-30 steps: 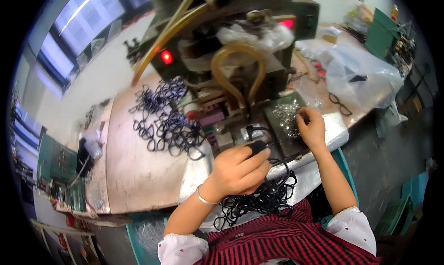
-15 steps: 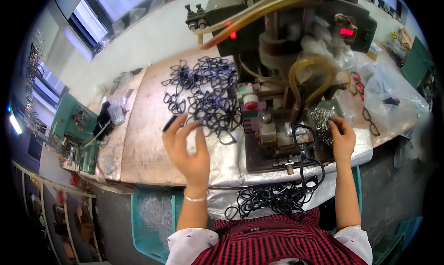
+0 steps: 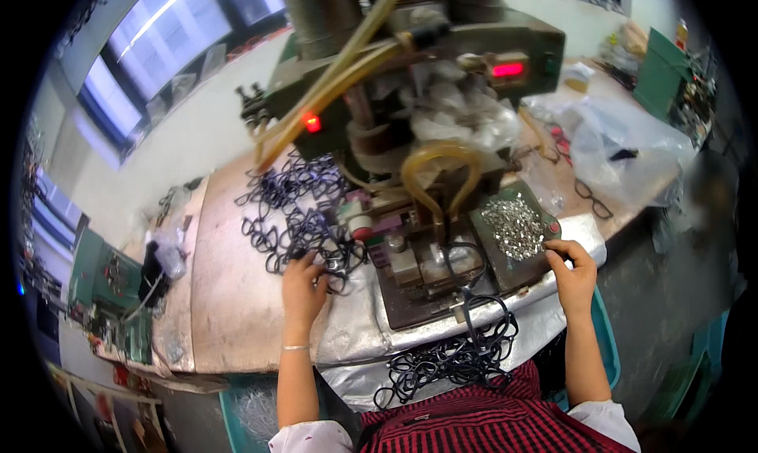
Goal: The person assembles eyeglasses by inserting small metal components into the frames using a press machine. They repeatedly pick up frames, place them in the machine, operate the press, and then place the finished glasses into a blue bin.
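Closest to you, your red-and-black checked cloth apron (image 3: pixel 458 413) spreads across your lap. Against it lies a tangled pile of black plastic eyeglass frames (image 3: pixel 438 366) on silvery sheeting, and a teal plastic crate (image 3: pixel 606 338) shows below the table edge on your right.

Just above that pile, a single black eyeglass frame (image 3: pixel 467 295) sits at the press: one rim is under the head, the other hangs over the front edge of the base. Neither of your hands touches it.

Your left hand (image 3: pixel 304 289) is at the near edge of a loose heap of dark blue-black eyeglass frames (image 3: pixel 304 184) on the table, its fingers bent and a little apart; you can't tell from here whether they grip one. Your right hand (image 3: pixel 575 273) is curled narrow, fingertips by the right edge of a flat dark green tray (image 3: pixel 509 276) bearing small shiny metal pieces (image 3: pixel 515 228); whether it pinches a piece can't be told.

Behind, the green-grey metal press (image 3: pixel 379 146) carries a looped amber hose (image 3: pixel 407 167) and a glowing red display (image 3: pixel 508 70). Farther right lies a clear plastic bag (image 3: pixel 632 157); far left, tall windows (image 3: pixel 189 34).
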Motion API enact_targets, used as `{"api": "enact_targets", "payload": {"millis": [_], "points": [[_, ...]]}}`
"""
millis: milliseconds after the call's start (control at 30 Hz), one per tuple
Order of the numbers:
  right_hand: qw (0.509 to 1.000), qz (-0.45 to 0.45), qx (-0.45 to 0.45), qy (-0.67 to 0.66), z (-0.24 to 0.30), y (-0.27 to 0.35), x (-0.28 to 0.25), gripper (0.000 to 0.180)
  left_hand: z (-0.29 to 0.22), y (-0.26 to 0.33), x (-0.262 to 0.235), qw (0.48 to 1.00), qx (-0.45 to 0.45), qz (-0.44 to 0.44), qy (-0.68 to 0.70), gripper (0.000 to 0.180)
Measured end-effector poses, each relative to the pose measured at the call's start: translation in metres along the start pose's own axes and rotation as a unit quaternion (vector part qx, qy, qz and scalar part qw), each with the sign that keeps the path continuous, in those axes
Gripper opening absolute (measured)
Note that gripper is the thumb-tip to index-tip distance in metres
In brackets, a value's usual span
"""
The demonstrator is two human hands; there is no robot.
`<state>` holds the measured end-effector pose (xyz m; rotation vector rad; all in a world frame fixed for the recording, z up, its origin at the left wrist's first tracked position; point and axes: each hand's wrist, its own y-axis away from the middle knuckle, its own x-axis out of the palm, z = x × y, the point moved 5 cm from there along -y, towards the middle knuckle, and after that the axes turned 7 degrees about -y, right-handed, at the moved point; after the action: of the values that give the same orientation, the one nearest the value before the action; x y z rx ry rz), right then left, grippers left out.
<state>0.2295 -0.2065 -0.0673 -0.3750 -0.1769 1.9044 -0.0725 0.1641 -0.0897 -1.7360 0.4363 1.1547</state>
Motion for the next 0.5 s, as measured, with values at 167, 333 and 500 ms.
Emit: {"api": "enact_targets", "payload": {"millis": [167,333,500], "points": [[0.978,0.178,-0.012,-0.105,0.072,-0.016,0.053,0.024,0.002,-0.014,-0.029,0.921,-0.235,-0.174,0.258,0.011],[0.95,0.222,0.011,-0.221,0.088,-0.031,0.119,0.042,-0.004,0.016,0.032,0.792,-0.313,-0.174,0.495,0.012],[0.971,0.176,-0.02,-0.164,0.093,-0.024,0.12,0.053,-0.077,-0.014,-0.042,0.766,-0.197,-0.204,0.576,0.007]]}}
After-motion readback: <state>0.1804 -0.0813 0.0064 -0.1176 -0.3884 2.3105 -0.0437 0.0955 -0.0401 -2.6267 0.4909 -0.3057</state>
